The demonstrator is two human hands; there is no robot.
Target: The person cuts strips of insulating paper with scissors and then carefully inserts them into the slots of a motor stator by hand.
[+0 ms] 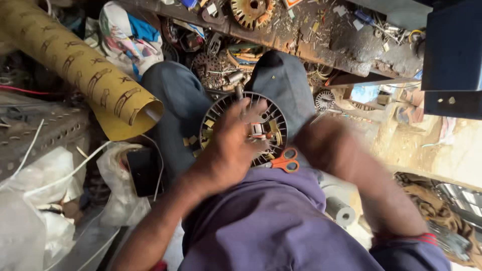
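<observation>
Two hands at frame centre | left hand (228, 145) palm-down, fingers spread wide over round slotted motor core (244, 128) on lap | right hand hidden behind blurred forearm, grip cannot tell | orange scissors (284, 161) just beside core

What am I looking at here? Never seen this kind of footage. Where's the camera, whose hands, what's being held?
One picture, from a camera worn on a person's head, looking down at their lap. No machine: two bare hands. The left hand lies spread on a round slotted metal wheel, resting between the knees. The right hand cannot be made out; only its blurred forearm shows. Orange-handled scissors lie at the wheel's edge. Around: a yellow paper roll, a black phone, white plastic bags and a cluttered shelf of metal parts.
</observation>
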